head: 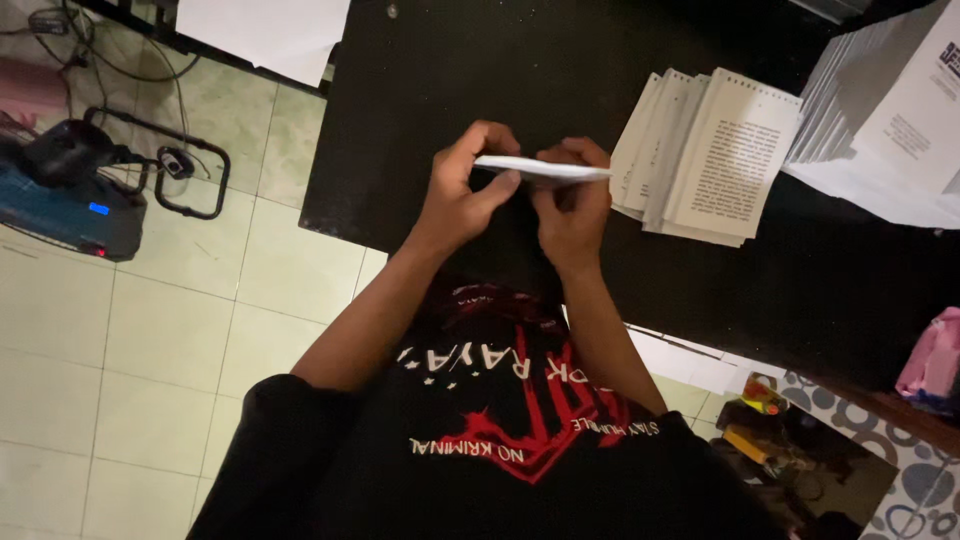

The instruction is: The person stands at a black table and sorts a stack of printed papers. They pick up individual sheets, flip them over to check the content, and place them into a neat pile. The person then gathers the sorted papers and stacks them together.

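My left hand (pixel 462 192) and my right hand (pixel 572 212) hold a thin white bundle of folded paper sheets (pixel 548 170) between them, seen edge-on, just above the black table (pixel 420 120). The left thumb and fingers pinch the bundle's left end. The fingers of the right hand curl under its middle and right part. A fanned pile of printed pages (pixel 712 155) lies on the table close to the right of my right hand.
Taller stacks of white paper (pixel 890 110) stand at the table's far right. A white sheet (pixel 265 35) lies at the upper left. On the tiled floor to the left sits a dark blue machine (pixel 60 195) with cables. A pink object (pixel 935 360) and small coloured items (pixel 765 410) are at lower right.
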